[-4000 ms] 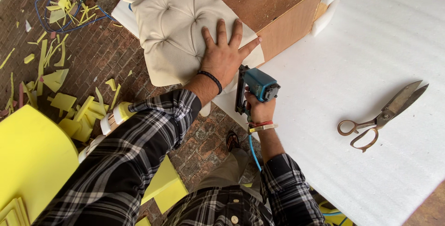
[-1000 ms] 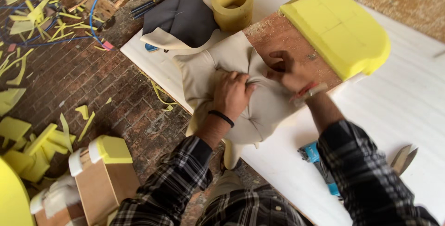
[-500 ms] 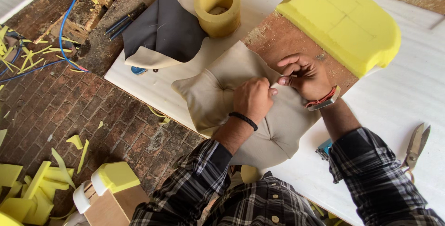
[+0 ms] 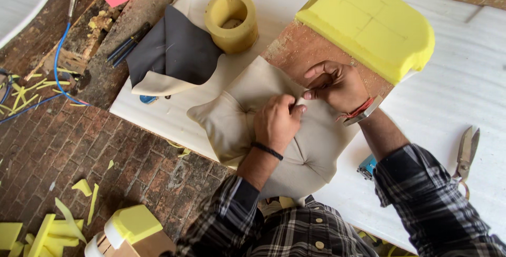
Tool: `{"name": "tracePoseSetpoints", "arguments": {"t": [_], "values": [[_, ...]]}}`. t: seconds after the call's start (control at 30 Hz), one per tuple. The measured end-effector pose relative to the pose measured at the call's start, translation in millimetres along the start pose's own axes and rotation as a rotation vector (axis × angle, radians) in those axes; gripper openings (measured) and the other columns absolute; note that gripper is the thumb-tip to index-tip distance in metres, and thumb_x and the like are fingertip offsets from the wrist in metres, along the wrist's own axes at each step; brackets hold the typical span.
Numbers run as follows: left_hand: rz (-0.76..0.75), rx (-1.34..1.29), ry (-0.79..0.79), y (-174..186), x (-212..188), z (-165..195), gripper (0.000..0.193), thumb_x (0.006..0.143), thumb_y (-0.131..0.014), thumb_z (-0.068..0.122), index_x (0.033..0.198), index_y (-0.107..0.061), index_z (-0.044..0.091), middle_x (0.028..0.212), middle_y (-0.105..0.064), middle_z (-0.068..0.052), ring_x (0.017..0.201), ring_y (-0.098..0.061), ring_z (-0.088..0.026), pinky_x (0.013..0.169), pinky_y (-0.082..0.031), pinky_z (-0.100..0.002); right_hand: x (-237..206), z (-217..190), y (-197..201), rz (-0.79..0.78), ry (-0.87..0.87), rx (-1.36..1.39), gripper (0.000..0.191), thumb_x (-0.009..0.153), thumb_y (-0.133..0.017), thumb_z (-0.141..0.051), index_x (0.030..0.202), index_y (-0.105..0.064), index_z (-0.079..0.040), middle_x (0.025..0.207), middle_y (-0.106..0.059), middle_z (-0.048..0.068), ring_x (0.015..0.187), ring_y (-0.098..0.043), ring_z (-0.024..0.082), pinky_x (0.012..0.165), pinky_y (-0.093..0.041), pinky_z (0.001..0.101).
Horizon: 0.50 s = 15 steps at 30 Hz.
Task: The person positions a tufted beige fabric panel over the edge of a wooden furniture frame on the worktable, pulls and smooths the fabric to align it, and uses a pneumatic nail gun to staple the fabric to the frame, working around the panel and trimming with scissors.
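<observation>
A cream tufted cover (image 4: 316, 146) of leather-like cloth lies spread over a brown board (image 4: 295, 51) near the front edge of the white worktop (image 4: 453, 94), its folds running out from a dimple near its middle and its lower edge hanging toward the person. The left hand (image 4: 275, 124), with a black band on its wrist, rests knuckles-up on the cover and pinches a ridge of the cloth between thumb and fingertips. The right hand (image 4: 337, 85), wearing a red thread and a metal watch at the wrist, meets it from the far side, its fingers curled and closed on the same fold, so the two hands touch at the fingertips. Just beyond the right hand a thick yellow foam block (image 4: 369, 25) lies on the board's far end. To the left of the board stands a short yellow foam ring (image 4: 232, 20), and beside that lies a dark grey cloth piece (image 4: 174, 51) with a cream underside. Near the right forearm a small blue tool (image 4: 367, 166) peeks out from under the plaid sleeve, and further right a pair of metal shears (image 4: 466, 149) rests on the worktop. Below the worktop's left edge is a brick floor (image 4: 79, 146) strewn with yellow foam scraps (image 4: 47, 230), with a blue hose (image 4: 58, 62) trailing across it.
</observation>
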<state>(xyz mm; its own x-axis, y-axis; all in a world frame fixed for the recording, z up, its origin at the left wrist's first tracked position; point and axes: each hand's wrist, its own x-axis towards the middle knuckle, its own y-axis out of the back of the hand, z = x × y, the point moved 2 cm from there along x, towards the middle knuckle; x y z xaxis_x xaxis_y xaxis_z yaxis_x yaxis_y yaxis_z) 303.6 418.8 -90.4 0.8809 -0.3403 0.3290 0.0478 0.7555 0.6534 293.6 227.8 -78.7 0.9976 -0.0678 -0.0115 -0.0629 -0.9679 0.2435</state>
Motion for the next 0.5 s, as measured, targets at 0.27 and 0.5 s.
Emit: {"name": "tracePoseSetpoints", "arguments": {"t": [0.27, 0.5], "values": [[-0.296, -0.035, 0.140, -31.3, 39.1, -25.6, 0.017, 0.074, -0.083, 0.024, 0.079, -0.077, 0.009, 0.080, -0.075, -0.016, 0.077, -0.073, -0.033, 0.070, -0.057, -0.044, 7.0, 22.0, -3.1, 0.044, 0.027, 0.186, 0.031, 0.081, -0.079, 0.004, 0.107, -0.062, 0.003, 0.090, -0.077, 0.011, 0.087, -0.077, 0.017, 0.079, -0.063, 0.0298], [-0.514, -0.149, 0.349, -36.4, 61.1, -44.0, 0.016, 0.073, -0.083, 0.023, 0.077, -0.078, 0.009, 0.069, -0.075, -0.012, 0.064, -0.074, -0.021, 0.065, -0.058, -0.036, 26.6, 40.0, 5.6, -0.161, -0.201, -0.289, 0.047, 0.081, -0.085, -0.034, 0.115, -0.077, -0.003, 0.098, -0.079, 0.003, 0.095, -0.074, 0.015, 0.091, -0.054, 0.0308]]}}
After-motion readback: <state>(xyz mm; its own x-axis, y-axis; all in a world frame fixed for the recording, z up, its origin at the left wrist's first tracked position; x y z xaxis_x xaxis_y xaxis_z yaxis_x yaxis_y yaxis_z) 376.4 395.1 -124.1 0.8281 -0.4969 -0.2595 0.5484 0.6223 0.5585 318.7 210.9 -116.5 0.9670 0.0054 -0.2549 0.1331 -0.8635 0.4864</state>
